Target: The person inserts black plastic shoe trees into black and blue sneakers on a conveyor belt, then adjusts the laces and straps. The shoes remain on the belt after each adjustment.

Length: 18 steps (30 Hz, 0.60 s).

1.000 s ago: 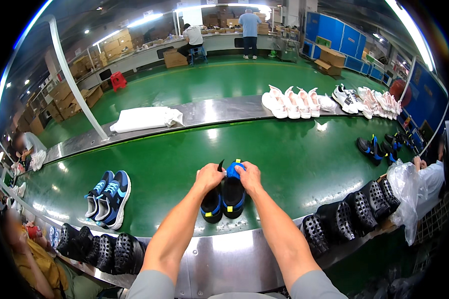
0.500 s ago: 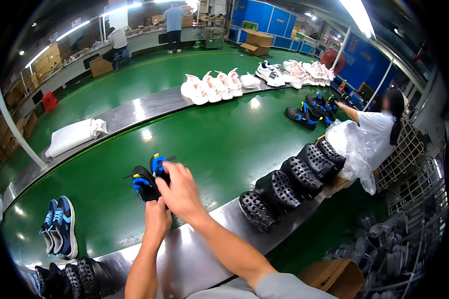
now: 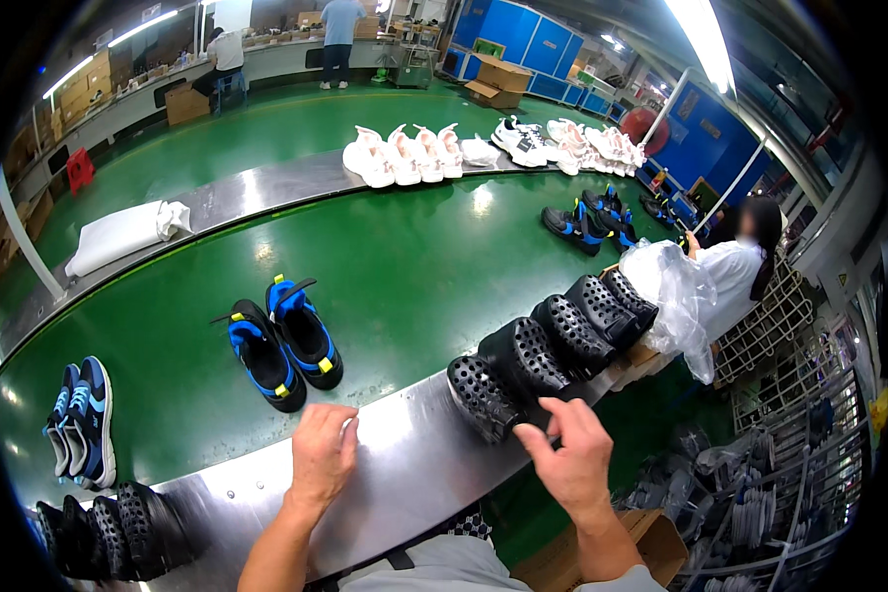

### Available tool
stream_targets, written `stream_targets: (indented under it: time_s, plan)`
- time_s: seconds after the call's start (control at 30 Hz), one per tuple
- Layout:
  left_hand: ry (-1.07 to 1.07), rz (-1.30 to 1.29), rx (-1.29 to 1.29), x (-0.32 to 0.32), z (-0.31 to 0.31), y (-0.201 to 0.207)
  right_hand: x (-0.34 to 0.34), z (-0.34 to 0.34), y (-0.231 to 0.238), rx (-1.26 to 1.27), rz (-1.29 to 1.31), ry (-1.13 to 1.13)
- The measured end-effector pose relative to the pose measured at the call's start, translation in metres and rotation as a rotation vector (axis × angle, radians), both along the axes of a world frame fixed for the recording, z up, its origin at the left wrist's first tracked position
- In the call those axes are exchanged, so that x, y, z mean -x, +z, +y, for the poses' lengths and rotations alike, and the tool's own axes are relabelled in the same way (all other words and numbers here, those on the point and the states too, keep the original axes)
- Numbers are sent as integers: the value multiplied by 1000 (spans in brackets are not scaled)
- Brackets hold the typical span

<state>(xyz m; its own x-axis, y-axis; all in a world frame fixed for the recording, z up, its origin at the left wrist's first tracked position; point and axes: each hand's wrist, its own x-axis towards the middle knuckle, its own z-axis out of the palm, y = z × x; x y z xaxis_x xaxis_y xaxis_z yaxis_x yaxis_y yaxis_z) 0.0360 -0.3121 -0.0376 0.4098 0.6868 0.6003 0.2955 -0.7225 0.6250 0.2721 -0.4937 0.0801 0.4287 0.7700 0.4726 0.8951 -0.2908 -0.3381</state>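
Observation:
My left hand (image 3: 323, 456) hovers over the steel edge of the line, just in front of a pair of black and blue shoes (image 3: 288, 340) with yellow tabs. Its fingers are bent, a gap shows beside the thumb, and it holds nothing. The shoes stand side by side on the green belt (image 3: 405, 286). My right hand (image 3: 570, 462) is open, thumb and fingers apart, beside the nearest of several black, hole-covered foot-shaped pieces (image 3: 485, 395) lined up on the steel edge. Whether a fingertip touches that piece, I cannot tell.
At the left are blue sneakers (image 3: 87, 419) and more black perforated pieces (image 3: 118, 533). White shoes (image 3: 405, 156) line the far ledge. A person (image 3: 735, 257) works at the right, near clear plastic (image 3: 666, 286) and a wire rack (image 3: 789, 474). An open carton (image 3: 651, 543) sits below.
Both hands have left the black and blue shoes, which now stand free. My right hand has moved right and nearer to me, beside the perforated pieces. The view has shifted slightly.

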Motion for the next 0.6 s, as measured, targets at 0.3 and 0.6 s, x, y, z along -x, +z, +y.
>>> stream_targets:
  time_s: [0.3, 0.6]
  plan:
    - [-118, -6, 119, -5, -30, 3, 8, 6, -23, 7, -204, 75]
    - [-406, -258, 1060, -63, -30, 1, 11, 8, -23, -98, -56, 52]
